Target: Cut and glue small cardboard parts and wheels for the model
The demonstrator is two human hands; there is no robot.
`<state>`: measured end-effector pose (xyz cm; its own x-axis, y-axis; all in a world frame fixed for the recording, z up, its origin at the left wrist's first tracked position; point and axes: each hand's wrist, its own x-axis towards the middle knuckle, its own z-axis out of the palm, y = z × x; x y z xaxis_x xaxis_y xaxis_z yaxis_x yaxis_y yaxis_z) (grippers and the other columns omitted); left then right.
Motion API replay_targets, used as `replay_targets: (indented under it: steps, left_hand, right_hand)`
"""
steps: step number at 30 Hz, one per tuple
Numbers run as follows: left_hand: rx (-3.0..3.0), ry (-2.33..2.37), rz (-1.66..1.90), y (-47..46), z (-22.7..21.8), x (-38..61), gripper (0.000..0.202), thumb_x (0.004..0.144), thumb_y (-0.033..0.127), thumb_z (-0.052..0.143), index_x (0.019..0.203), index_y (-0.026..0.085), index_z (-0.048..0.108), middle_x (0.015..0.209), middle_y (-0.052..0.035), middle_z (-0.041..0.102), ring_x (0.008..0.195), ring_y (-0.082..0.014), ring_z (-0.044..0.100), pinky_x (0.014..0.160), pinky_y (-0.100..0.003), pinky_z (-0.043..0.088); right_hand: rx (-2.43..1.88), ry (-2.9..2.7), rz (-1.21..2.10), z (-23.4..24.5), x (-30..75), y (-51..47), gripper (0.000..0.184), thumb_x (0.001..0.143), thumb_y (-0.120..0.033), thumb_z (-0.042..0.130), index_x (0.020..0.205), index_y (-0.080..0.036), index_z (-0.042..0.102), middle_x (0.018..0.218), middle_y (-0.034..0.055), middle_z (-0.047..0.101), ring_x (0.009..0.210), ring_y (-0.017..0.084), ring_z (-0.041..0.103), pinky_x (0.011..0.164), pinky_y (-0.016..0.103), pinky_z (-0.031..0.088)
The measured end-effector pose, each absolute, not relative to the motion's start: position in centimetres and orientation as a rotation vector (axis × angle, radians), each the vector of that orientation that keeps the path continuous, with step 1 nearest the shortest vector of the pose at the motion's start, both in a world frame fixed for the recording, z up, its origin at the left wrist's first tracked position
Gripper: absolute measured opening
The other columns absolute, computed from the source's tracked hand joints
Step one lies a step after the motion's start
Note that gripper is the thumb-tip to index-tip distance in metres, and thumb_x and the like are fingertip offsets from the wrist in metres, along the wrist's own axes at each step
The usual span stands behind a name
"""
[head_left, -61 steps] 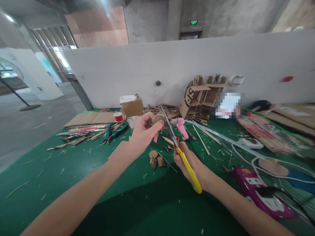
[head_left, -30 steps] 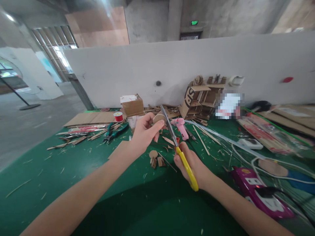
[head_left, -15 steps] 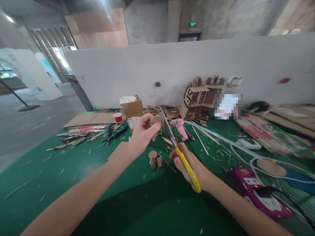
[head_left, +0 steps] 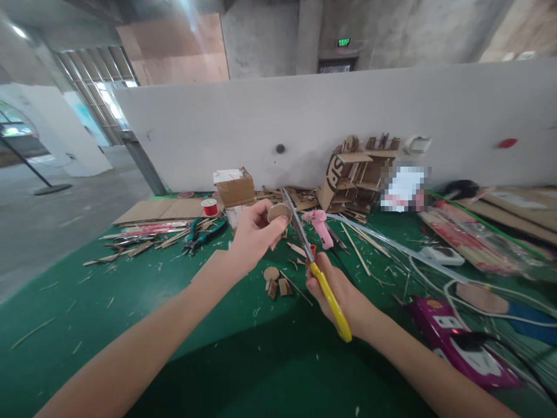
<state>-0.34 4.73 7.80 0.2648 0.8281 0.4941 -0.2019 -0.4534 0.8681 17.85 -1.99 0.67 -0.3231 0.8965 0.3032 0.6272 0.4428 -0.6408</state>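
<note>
Between the thumb and fingers of my left hand [head_left: 256, 235] is a small round cardboard disc [head_left: 278, 213]. My right hand [head_left: 337, 290] grips yellow-handled scissors [head_left: 328, 296], their blades pointing up and away, close against the disc's right edge. Whether the blades touch the cardboard I cannot tell. Below the hands, another cardboard disc [head_left: 271, 273] lies on the green table [head_left: 209, 360], with small folded cardboard pieces [head_left: 285, 287] and a thin stick beside it. A pink glue gun [head_left: 321, 228] lies just beyond the scissors.
At the back stand a cardboard box [head_left: 235, 188] and a cardboard shelf model [head_left: 343, 183]. Pliers [head_left: 204, 237], a red thread spool [head_left: 209, 207] and wood strips lie left. A purple power strip [head_left: 461, 342] with cables sits right. A white panel [head_left: 217, 128] closes off the far edge.
The scissor handles have drawn closer together, and the blades look more closed beside the disc. My left hand keeps its pinch on the disc, almost unmoved.
</note>
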Motion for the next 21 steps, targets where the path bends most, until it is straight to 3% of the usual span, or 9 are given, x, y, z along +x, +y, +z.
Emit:
replay_targets:
  steps: [11, 21]
  left_hand:
    - [1.596, 0.572, 1.355, 4.93, 7.59, -0.35, 0.025, 0.082, 0.024, 0.062, 0.066, 0.020, 0.043, 0.050, 0.0083, 0.043, 0.037, -0.0030, 0.036, 0.038, -0.019, 0.025]
    - [1.593, 0.626, 1.341, 4.89, 7.49, -0.31, 0.023, 0.082, 0.026, 0.062, 0.066, 0.019, 0.046, 0.050, 0.0076, 0.043, 0.038, -0.0035, 0.035, 0.039, -0.020, 0.024]
  right_hand:
    - [-1.305, -2.078, 0.413, 0.44, 17.80, -1.74, 0.026, 0.095, -0.048, 0.033, 0.093, -0.023, 0.036, 0.075, 0.0039, 0.057, 0.061, 0.021, 0.056, 0.057, 0.034, 0.045]
    - [-1.453, -2.015, 0.551, 1.24, 17.84, -1.87, 0.019, 0.091, -0.042, 0.043, 0.086, -0.024, 0.039, 0.072, 0.0023, 0.058, 0.058, 0.020, 0.058, 0.056, 0.032, 0.044]
